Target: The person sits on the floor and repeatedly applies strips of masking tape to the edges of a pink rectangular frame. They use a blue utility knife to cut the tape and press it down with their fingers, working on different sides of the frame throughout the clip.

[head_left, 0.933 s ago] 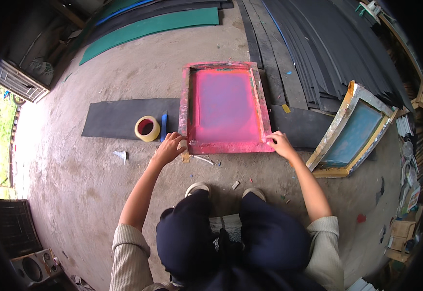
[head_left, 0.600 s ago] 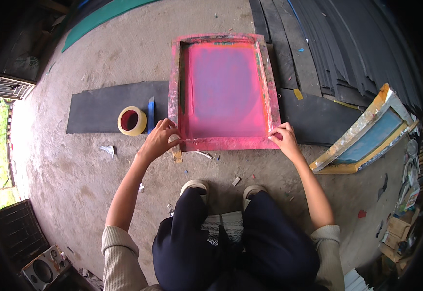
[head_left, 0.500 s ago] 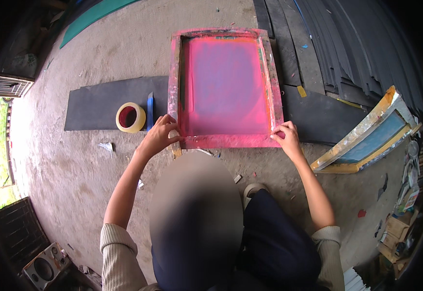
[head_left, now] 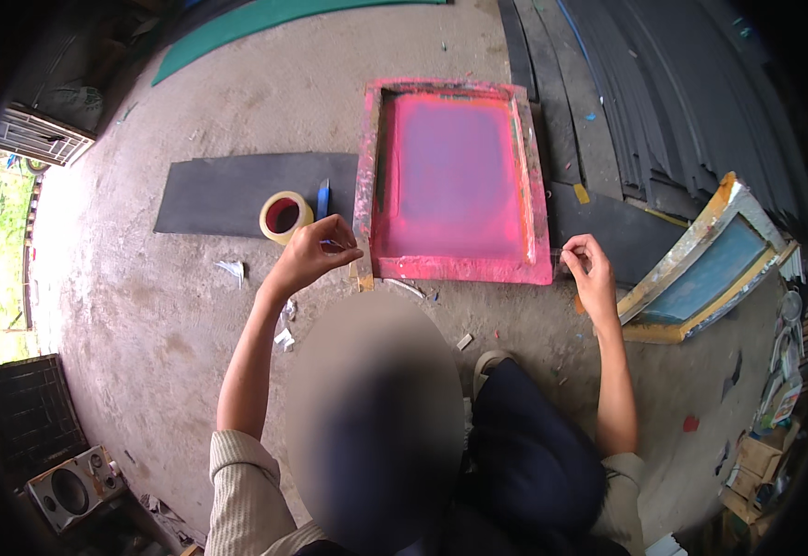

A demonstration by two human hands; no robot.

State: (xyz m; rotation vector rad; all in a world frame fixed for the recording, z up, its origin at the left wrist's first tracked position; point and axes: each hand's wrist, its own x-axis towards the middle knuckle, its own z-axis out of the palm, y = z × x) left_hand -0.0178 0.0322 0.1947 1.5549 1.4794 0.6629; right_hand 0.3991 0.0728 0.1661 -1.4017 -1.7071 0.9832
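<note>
A wooden screen-printing frame [head_left: 460, 270], smeared with pink paint around a purplish mesh, lies flat in front of me. My left hand [head_left: 313, 254] is closed in a pinch at its near left corner. Just outside the near right corner, my right hand [head_left: 593, 273] pinches too. A faint see-through edge shows by the right fingertips; what either hand holds is too clear or small to make out. Beyond my left hand sit a roll of clear tape [head_left: 306, 216] and a blue cutter knife [head_left: 323, 198], both by a dark sheet [head_left: 223, 193] that reaches the frame.
At the right leans another screen frame [head_left: 675, 317] with bluish mesh. Stacked dark sheets [head_left: 691, 120] fill the far right, and a green sheet [head_left: 265, 28] lies at the far left. Paper scraps [head_left: 233, 270] dot the concrete floor. A speaker [head_left: 72, 489] stands at lower left.
My view has shifted, so the pink frame appears farther right and lower. Both pinching hands have moved slightly outward from its near corners, the right one now past the frame's edge.
</note>
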